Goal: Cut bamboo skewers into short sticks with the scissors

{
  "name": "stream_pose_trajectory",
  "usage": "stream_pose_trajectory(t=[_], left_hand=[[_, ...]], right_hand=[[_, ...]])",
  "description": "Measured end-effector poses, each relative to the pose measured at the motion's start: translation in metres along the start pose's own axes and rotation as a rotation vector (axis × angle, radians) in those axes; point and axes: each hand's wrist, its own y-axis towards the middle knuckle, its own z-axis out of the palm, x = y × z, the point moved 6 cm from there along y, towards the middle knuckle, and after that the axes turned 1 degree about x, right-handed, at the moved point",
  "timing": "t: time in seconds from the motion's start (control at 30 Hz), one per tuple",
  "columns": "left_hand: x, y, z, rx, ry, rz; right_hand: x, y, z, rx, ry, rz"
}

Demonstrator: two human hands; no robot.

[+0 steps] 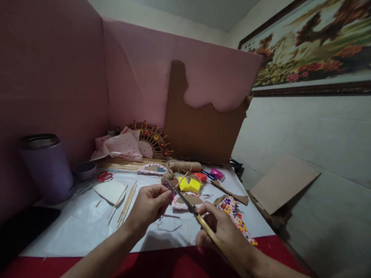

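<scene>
My left hand (150, 206) is closed in a pinch near the middle of the table. What lies between its thumb and fingertips is too small to name. My right hand (219, 231) is wrapped round a pair of scissors (184, 201) with a dark metal blade and a long yellowish handle. The blade points up and left, its tip close to my left fingertips. Below and behind the blade lies a cardboard half-round with a pale fabric edge (188, 201). Two yellow packets (189, 184) sit just beyond. Flower-print fabric (235, 215) lies beside my right hand.
Thin wooden sticks (126, 204), a white half-round piece (110, 191) and red-handled scissors (104, 176) lie left. A purple tumbler (47, 168) stands at far left. Behind are a twine roll (184, 166), a decorated fan-shaped piece (154, 139) and a tall cut cardboard sheet (201, 131).
</scene>
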Motion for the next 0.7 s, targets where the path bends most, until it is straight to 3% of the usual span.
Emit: stream_pose_trajectory(t=[0.07, 0.13, 0.2, 0.3, 0.43, 0.57, 0.7], left_hand=[[-0.017, -0.007, -0.005, -0.192, 0.355, 0.328], [-0.028, -0.017, -0.002, -0.29, 0.673, 0.593], [-0.03, -0.022, 0.001, -0.328, 0.915, 0.719], [-0.03, -0.023, 0.0, -0.341, 1.112, 0.766], [-0.036, -0.019, -0.008, -0.297, 0.955, 0.637], [-0.032, -0.007, -0.016, -0.194, 0.421, 0.32], [-0.009, 0.002, -0.008, 0.004, -0.11, -0.061]], right_hand=[[-0.001, 0.002, 0.001, -0.031, 0.011, 0.016], [0.0, 0.003, 0.004, -0.035, 0.02, 0.024], [0.001, 0.004, 0.008, -0.011, 0.042, 0.023], [0.001, 0.005, 0.011, 0.0, 0.054, 0.018], [-0.001, 0.005, 0.014, 0.007, 0.065, 0.008], [0.001, 0.003, 0.016, 0.012, 0.069, 0.0], [0.005, 0.002, 0.015, 0.039, 0.068, 0.023]])
